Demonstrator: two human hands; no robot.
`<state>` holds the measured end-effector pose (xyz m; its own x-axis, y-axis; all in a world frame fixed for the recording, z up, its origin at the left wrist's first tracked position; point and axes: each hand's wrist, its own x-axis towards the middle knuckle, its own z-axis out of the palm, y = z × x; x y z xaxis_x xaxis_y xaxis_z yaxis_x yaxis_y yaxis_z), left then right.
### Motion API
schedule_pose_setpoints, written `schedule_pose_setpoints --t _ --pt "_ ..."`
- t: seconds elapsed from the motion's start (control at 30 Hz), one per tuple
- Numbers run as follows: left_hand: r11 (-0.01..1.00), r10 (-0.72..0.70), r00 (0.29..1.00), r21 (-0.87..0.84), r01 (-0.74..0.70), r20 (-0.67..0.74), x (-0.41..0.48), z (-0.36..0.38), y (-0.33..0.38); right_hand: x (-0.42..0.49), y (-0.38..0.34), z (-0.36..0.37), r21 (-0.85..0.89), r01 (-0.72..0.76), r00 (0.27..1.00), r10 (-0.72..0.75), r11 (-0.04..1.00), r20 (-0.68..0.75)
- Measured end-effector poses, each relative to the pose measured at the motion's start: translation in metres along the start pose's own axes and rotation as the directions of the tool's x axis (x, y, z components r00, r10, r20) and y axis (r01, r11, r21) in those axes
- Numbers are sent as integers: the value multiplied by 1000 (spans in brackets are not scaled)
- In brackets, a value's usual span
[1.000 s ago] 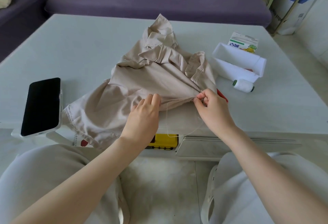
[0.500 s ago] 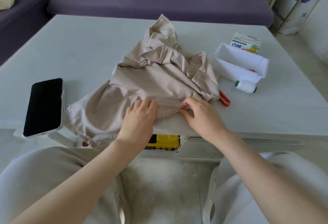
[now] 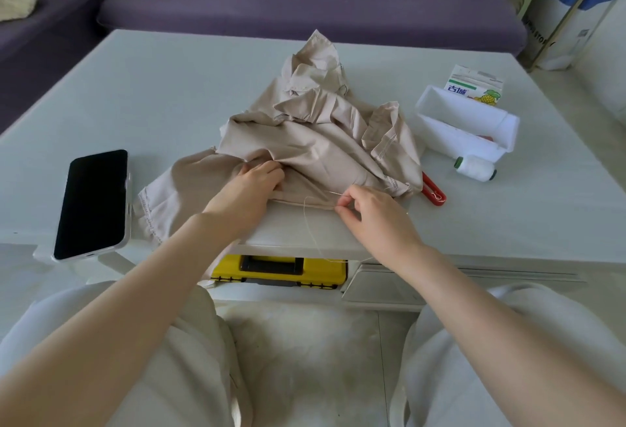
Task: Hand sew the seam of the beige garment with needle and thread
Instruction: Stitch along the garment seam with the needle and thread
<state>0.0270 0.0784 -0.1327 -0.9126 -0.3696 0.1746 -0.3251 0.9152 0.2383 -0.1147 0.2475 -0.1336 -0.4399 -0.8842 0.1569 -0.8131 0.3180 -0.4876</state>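
Both hands sit at the near edge of the pale table [image 3: 162,98] from where I'm watching. The beige garment [image 3: 315,145] lies crumpled in the middle of the tabletop, its lower edge running along the table's front lip between the two hands. The left hand [image 3: 252,188] rests on the cloth with its fingers curled into a fold, gripping it. The right hand [image 3: 376,216] is just to the right, thumb and forefinger pinched together on the needle [image 3: 333,193], which lies nearly flat and points left over the garment's lower edge; I can't tell whether its tip is in the cloth. The thread [image 3: 312,226] hangs in a pale loop from that edge, down over the front of the table, then trails right toward the right wrist. I see a dark phone [image 3: 91,203] propped on a white stand at the left. A red-handled tool [image 3: 435,193] pokes out from under the garment's right side. Beyond it a white spool [image 3: 476,169] with green ends lies on its side just beside an open white box [image 3: 454,137], and a small carton [image 3: 474,84] stands behind the box. A yellow case [image 3: 277,269] sits on the shelf beneath the tabletop, and a purple sofa [image 3: 305,3] runs along the far side.
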Motion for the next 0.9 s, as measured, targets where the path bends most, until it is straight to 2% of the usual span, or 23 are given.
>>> schedule_pose_setpoints --t 0.17,0.27,0.37,0.5,0.63,0.73,0.8,0.9 --pt "996 16 998 82 -20 55 -7 -5 2 12 -3 -1 -47 -44 998 46 998 41" --pt "995 2 997 102 -10 79 -16 -7 4 19 -6 0 -138 -62 992 76 988 97" --pt "996 -16 998 92 10 60 -21 -14 12 28 -10 4 -287 -35 987 78 957 140" --pt "987 -67 997 150 62 29 -24 -15 17 32 -14 7 -351 -13 986 70 936 151" --pt "968 -196 976 178 178 92 -18 -17 20 28 -14 5 -286 -54 988 93 957 126" --pt "961 -212 977 186 202 33 -16 -16 23 25 -16 3 -142 -102 986 119 985 119" --pt "956 -235 972 185 229 11 -15 -15 24 23 -19 2 -62 -53 993 59 997 102" --pt "973 -177 982 139 184 -63 -15 -14 27 20 -24 3 -39 55 993 -50 998 105"
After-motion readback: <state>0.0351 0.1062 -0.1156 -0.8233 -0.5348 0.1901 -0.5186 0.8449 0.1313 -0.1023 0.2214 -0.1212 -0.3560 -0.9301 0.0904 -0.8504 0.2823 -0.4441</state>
